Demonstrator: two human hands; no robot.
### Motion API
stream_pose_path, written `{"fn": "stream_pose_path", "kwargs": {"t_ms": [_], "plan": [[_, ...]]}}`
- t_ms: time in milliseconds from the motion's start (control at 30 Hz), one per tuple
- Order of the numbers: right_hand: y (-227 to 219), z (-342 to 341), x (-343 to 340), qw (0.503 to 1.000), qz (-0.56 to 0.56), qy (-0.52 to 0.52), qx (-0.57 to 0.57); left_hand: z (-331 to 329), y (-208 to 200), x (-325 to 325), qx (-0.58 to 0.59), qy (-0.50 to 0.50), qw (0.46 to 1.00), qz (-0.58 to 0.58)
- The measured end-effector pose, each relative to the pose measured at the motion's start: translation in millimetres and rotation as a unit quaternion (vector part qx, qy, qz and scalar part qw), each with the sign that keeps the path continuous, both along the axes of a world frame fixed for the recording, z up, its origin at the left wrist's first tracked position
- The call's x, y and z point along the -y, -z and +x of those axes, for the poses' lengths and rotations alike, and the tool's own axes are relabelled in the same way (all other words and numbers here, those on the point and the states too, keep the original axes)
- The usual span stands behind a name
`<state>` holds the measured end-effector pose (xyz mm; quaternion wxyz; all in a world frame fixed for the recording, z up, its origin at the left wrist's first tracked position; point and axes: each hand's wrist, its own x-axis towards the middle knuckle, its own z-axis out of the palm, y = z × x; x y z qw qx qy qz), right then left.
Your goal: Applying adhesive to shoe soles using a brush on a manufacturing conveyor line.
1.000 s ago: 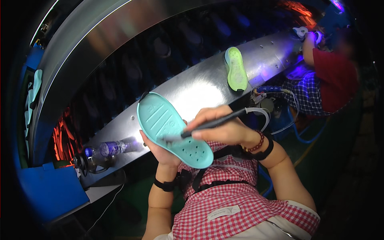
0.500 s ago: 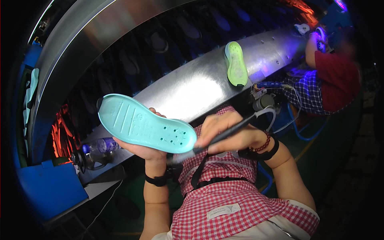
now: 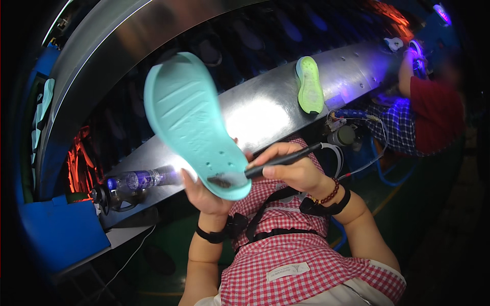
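A turquoise shoe sole (image 3: pixel 186 115) is tilted up in front of me, its wide end pointing away. My left hand (image 3: pixel 206 196) grips it from beneath at the narrower end, with the fingers partly hidden behind it. In my right hand (image 3: pixel 303 171) is a brush (image 3: pixel 288 157) with a black handle and a thin pale tube at its back end. Its pale bristles lie against the inner face of the sole, near several small holes at the narrow end. A yellow-green shoe sole (image 3: pixel 310 84) rests on the metal ledge (image 3: pixel 250 115) beyond my right hand.
Dark conveyor slots with more soles (image 3: pixel 247 35) run behind the ledge. At left stand plastic bottles (image 3: pixel 135 181) and a blue box (image 3: pixel 64 239). A lidded jar (image 3: pixel 343 135) is at right, near a co-worker in a red top (image 3: pixel 436 112). More turquoise soles (image 3: pixel 43 104) hang far left.
The turquoise sole has swung upright, its wide end rising away from me. The brush has moved from the rim onto the inner face. My left hand has shifted slightly right.
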<state>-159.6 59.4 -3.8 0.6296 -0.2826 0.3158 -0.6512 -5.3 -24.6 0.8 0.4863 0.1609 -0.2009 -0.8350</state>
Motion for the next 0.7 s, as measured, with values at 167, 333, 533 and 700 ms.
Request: {"fn": "stream_pose_path", "kwargs": {"t_ms": [167,333,533,700], "plan": [[-22,-13,-5,0.948,-0.129,-0.116,-0.266,24,34,17,0.050,0.191,0.979,-0.057],[-25,-16,3,0.909,-0.169,-0.146,-0.353,24,11,28,0.121,0.280,0.950,-0.074],[-47,-37,7,0.881,-0.256,-0.161,-0.365,26,-12,30,0.170,0.396,0.902,-0.017],[-51,-49,11,0.823,-0.274,-0.270,-0.418,29,-17,28,0.287,0.444,0.847,-0.063]]}}
